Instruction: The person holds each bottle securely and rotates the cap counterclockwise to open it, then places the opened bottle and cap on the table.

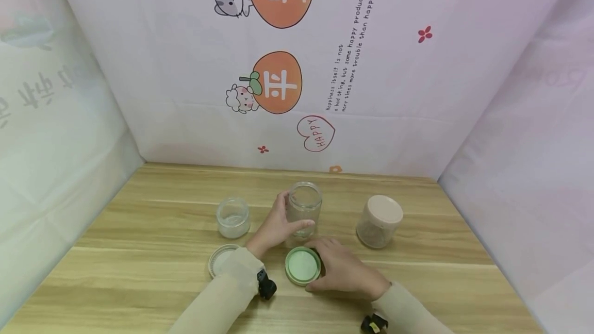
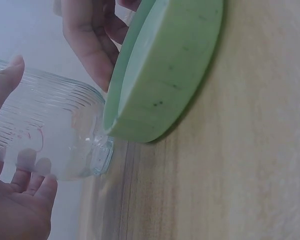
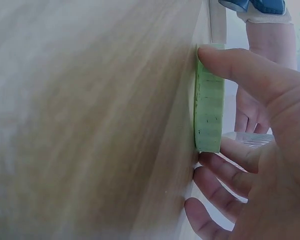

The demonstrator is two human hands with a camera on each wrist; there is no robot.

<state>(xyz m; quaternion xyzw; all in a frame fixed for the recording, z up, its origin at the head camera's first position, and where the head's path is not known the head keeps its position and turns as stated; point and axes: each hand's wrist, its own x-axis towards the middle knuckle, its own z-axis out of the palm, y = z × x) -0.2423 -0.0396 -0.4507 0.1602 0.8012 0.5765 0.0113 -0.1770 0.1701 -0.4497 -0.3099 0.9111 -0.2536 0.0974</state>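
Note:
A tall clear ribbed glass jar [image 1: 306, 213] stands upright with its open mouth up, and my left hand [image 1: 275, 224] grips it from the left side, thumb across the front. In the left wrist view the fingers curl round the jar [image 2: 65, 135]. Just in front of the jar, a round green lid [image 1: 302, 266] lies on the table with its pale inner side facing up. My right hand [image 1: 343, 271] pinches the lid from the right, with the thumb on the near edge and fingers on the far edge. The right wrist view shows the thumb on the lid's side [image 3: 209, 107].
On the left is a short open glass jar [image 1: 233, 218], with a pale lid [image 1: 221, 259] in front of it, partly hidden by my left sleeve. To the right stands a jar with a beige lid [image 1: 379, 220]. A printed white cloth [image 1: 390, 92] hangs behind the wooden table [image 1: 139, 251].

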